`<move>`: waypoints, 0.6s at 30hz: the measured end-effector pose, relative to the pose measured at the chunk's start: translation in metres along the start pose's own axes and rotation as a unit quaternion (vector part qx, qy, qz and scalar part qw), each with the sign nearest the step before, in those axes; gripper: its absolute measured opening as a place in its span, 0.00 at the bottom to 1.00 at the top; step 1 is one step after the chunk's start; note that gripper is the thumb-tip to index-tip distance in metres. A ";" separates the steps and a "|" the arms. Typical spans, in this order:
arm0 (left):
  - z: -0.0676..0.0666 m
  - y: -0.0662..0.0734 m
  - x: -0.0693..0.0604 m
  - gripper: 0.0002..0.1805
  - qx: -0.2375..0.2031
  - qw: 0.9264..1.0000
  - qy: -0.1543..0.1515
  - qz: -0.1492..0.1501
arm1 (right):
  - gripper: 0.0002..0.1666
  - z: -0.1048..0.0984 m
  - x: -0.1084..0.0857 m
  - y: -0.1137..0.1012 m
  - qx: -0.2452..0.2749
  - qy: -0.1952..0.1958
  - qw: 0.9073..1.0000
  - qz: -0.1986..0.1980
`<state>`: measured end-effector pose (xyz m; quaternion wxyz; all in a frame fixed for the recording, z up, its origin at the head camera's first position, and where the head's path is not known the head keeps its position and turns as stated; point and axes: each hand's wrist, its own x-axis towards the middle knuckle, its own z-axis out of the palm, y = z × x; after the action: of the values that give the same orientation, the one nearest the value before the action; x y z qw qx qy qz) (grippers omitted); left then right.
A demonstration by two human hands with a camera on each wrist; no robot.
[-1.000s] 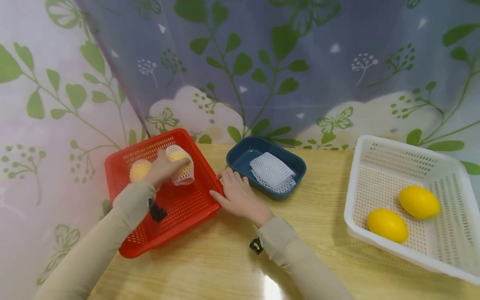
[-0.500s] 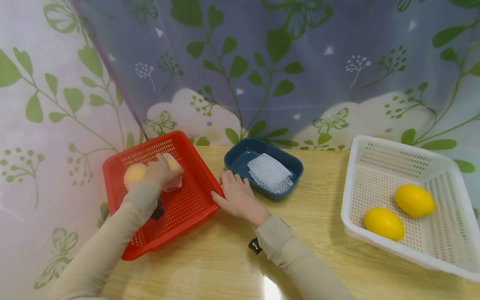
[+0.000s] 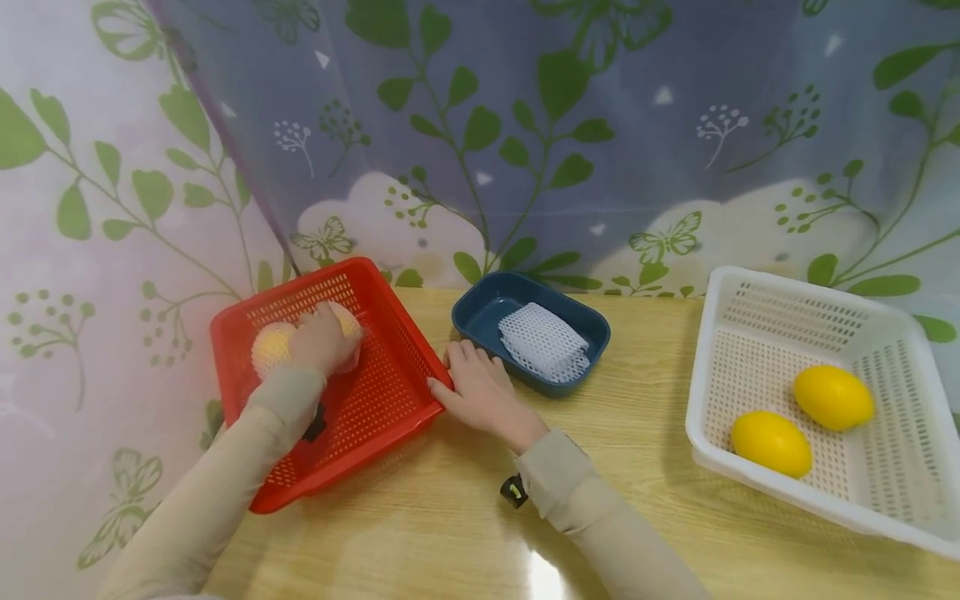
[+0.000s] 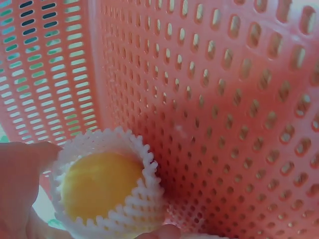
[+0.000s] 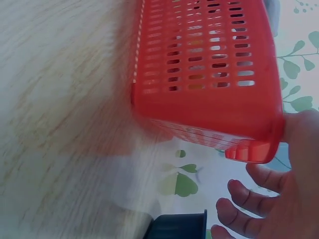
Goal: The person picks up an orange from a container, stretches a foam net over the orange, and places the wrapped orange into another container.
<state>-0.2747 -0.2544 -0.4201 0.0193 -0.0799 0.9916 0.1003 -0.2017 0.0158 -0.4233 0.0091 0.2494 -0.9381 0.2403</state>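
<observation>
My left hand [image 3: 322,340] is inside the red basket [image 3: 390,435], its fingers around a yellow lemon [image 4: 102,185] in a white foam net sleeve [image 4: 142,211]. The lemon shows through the sleeve's open end in the left wrist view. Just left of the hand lies another foam-netted lemon [image 3: 272,348], partly hidden by the wrist. My right hand [image 3: 483,392] holds the red basket's right corner, thumb over the rim and fingers outside it. In the right wrist view those fingers are loosely bent below the rim.
A blue tray [image 3: 480,307] behind the right hand holds folded white foam nets [image 3: 543,342]. To the right stands a white basket [image 3: 701,400] with two bare lemons [image 3: 834,397]. A patterned curtain [image 3: 525,150] rises behind the wooden table [image 3: 600,450].
My left hand has drawn back a little to the left with the netted lemon and now covers more of it. The lemon's sleeve has turned. My right hand stays at the basket corner.
</observation>
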 end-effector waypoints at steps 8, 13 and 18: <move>-0.013 0.015 -0.015 0.40 0.047 0.997 0.021 0.055 | 0.17 -0.015 -0.007 -0.008 -0.019 -0.009 1.000 0.003; -0.028 0.037 -0.032 0.31 0.077 0.991 0.022 0.106 | 0.19 -0.027 -0.012 -0.013 -0.020 -0.020 1.000 0.004; -0.045 0.056 -0.055 0.23 0.102 0.984 -0.022 0.141 | 0.21 -0.043 -0.022 -0.016 -0.011 -0.030 0.999 -0.009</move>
<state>-0.2303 -0.2009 -0.3617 0.0350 0.0657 0.9972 0.0019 -0.1791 0.0331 -0.3809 -0.0139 0.2650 -0.9383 0.2219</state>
